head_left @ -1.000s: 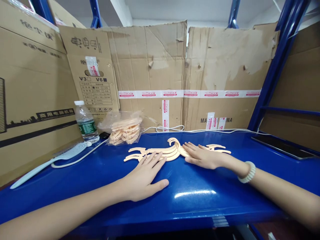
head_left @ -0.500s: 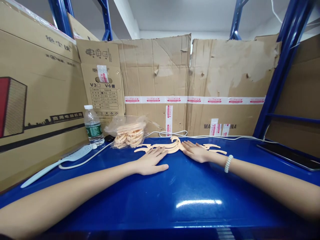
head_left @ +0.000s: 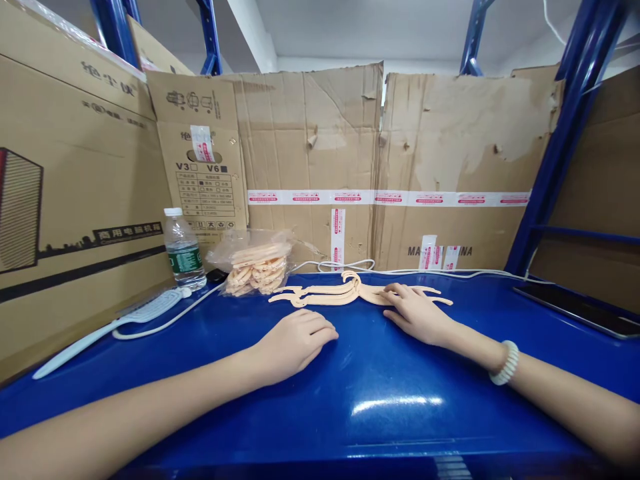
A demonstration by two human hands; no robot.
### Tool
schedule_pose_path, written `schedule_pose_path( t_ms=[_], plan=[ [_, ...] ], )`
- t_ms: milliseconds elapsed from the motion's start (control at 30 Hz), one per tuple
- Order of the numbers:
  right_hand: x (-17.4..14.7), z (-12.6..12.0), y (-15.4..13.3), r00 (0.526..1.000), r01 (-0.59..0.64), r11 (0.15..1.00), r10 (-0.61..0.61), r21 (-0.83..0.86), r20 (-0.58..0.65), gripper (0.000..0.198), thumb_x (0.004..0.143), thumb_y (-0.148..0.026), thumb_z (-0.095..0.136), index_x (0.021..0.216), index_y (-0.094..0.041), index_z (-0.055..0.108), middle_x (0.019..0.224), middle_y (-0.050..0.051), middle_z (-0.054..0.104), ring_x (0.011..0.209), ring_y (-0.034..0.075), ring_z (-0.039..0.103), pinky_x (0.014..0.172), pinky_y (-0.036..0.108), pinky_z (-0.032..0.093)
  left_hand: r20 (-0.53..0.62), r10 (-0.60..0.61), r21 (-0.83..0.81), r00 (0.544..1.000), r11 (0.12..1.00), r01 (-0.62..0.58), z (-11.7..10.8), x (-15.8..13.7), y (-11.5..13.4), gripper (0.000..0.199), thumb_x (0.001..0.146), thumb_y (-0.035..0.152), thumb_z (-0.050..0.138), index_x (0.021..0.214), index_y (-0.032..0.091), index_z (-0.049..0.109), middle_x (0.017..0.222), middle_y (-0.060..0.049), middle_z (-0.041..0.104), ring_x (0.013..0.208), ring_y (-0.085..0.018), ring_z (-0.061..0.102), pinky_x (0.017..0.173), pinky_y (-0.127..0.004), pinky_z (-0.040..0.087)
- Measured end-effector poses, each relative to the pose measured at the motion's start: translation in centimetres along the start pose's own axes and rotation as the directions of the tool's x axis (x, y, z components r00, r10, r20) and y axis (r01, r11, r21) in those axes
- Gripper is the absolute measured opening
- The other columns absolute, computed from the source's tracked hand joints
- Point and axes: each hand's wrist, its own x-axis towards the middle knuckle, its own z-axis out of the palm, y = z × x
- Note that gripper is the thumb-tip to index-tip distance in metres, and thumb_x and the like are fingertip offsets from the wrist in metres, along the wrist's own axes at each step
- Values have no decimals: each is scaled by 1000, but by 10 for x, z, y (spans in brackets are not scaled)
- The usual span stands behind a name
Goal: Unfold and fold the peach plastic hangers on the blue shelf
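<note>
The beige hangers [head_left: 327, 293] lie flat on the blue table [head_left: 400, 427], hooks together at the far edge of the stack and arms spread to either side — nested, it seems, so they stay level and lined up. The right hand [head_left: 417, 310] rests over their right-hand arms, fingers loosely bent and parted, more steadying than gripping by the look of it. The left hand [head_left: 297, 340] lies just in front of their left-hand arms, fingers curled under; whether it holds anything cannot be told.

Behind, a clear plastic bag [head_left: 220, 250] contains a bundle of similar beige pieces [head_left: 263, 263], its loose film keeping them gathered. Beside it stands a capped bottle [head_left: 185, 259] — clear liquid inside, green label around it.
</note>
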Motion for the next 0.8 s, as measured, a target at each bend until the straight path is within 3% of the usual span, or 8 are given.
schedule_pose_path(
  t_ms=[100, 267, 367, 433, 500, 600, 733, 800],
  plan=[
    [-1, -2, 8, 1000, 14, 997, -14, 71, -2, 26, 92, -27, 45, 104, -17, 65, 102, 13, 61, 96, 27, 57, 86, 42, 45, -5, -58, -71, 998, 996, 58, -4, -4, 11, 28, 94, 17, 38, 112, 19, 60, 109, -8, 67, 99, -21, 61, 88, -36, 47],
    [3, 0, 17, 1000, -15, 960, 16, 279, -2, 14, 87, -25, 52, 89, -17, 63, 89, 9, 63, 84, 23, 57, 75, 34, 45, 42, -112, -179, 993, 977, 118, -12, -5, 23, 33, 91, 23, 47, 123, 21, 53, 113, -7, 66, 102, -22, 60, 90, -36, 46],
    [4, 2, 19, 999, -42, 914, 27, 403, 43, 12, 84, -24, 52, 78, -17, 60, 79, 6, 63, 73, 20, 57, 68, 31, 43, 53, -196, -352, 979, 914, 202, -12, -3, 24, 36, 88, 23, 51, 124, 23, 52, 112, -6, 65, 102, -21, 60, 91, -36, 47],
    [4, 1, 19, 999, -21, 881, -3, 473, 50, 15, 83, -28, 53, 75, -17, 59, 76, 5, 62, 69, 18, 56, 64, 30, 42, 82, -323, -561, 943, 767, 312, -11, -1, 23, 34, 87, 25, 53, 121, 22, 53, 110, -7, 66, 100, -20, 62, 89, -37, 49],
    [2, -2, 18, 998, -4, 848, -31, 531, 57, 20, 84, -34, 53, 77, -17, 59, 75, 4, 62, 66, 17, 55, 62, 29, 42, 168, -447, -750, 879, 520, 408, -10, 2, 22, 32, 86, 27, 55, 116, 19, 53, 109, -8, 67, 98, -20, 64, 88, -37, 51],
    [0, -9, 14, 997, -37, 808, -6, 588, 72, 22, 85, -39, 53, 82, -17, 57, 74, 3, 61, 65, 16, 55, 60, 28, 42, 321, -542, -874, 777, 146, 463, -10, 4, 21, 32, 84, 31, 61, 112, 17, 55, 118, -12, 64, 105, -22, 63, 95, -40, 49],
    [-3, -18, 12, 998, -63, 767, 55, 639, 32, 23, 86, -41, 52, 82, -19, 52, 69, 0, 58, 61, 15, 52, 57, 27, 40, 434, -609, -898, 664, -228, 377, -12, 5, 16, 36, 86, 33, 62, 115, 14, 53, 126, -17, 59, 109, -24, 63, 103, -40, 45],
    [-4, -22, 13, 997, -56, 751, 73, 658, 2, 24, 85, -42, 54, 82, -19, 51, 68, -1, 56, 61, 14, 51, 56, 26, 39, 472, -669, -882, 574, -371, 292, -11, 5, 11, 33, 87, 29, 60, 114, 14, 51, 130, -20, 55, 106, -25, 65, 103, -39, 46]
  ],
)
